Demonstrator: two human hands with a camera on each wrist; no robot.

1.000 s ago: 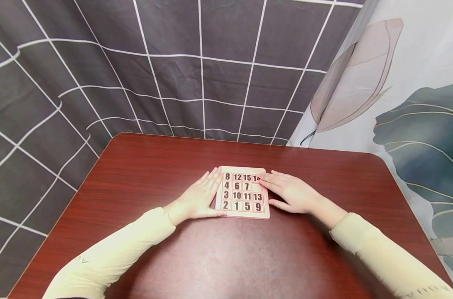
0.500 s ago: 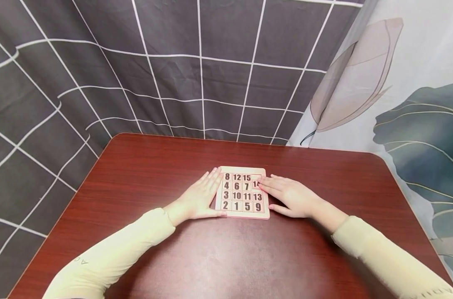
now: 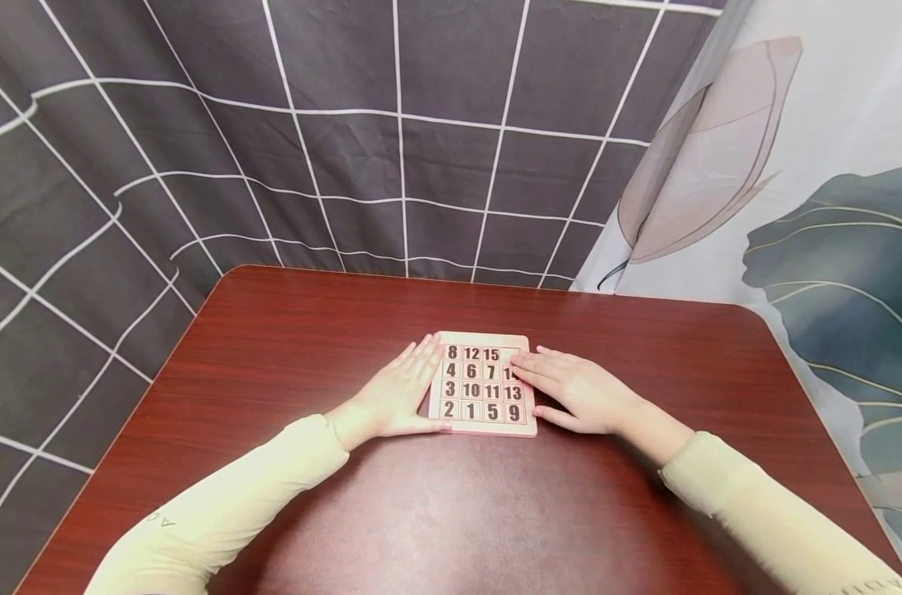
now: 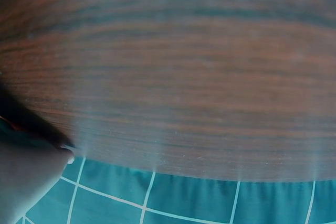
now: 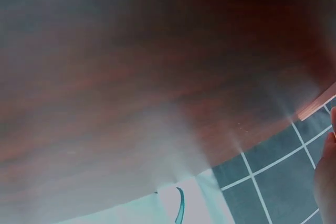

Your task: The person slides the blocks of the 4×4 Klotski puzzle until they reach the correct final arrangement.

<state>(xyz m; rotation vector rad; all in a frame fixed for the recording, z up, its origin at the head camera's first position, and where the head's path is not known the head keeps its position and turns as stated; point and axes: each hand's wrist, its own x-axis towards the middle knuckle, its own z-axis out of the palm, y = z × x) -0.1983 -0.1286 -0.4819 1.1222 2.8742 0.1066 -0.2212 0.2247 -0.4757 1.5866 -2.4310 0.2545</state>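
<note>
A pale sliding number puzzle [image 3: 484,340] lies flat on the table, its tiles in rows inside a light frame. My left hand [image 3: 391,397] braces it, with straight fingers along the left edge and the thumb at the near left corner. From the right, my right hand [image 3: 584,392] reaches over the frame. Its straight fingertips touch the 14 tile [image 3: 508,375] and partly cover it, while the thumb sits by the right edge. A gap shows above that tile, in the top right corner. In the right wrist view only the puzzle's edge [image 5: 320,99] shows.
The reddish-brown wooden table [image 3: 309,314] has rounded far corners. Behind it and on the left hangs a dark curtain with white grid lines [image 3: 354,157]. A white curtain with leaf prints [image 3: 830,124] hangs along the right side.
The 14 tile has slid down from the top right corner into the gap in the second row, with my right fingertips on it. My left hand and the frame stay put.
</note>
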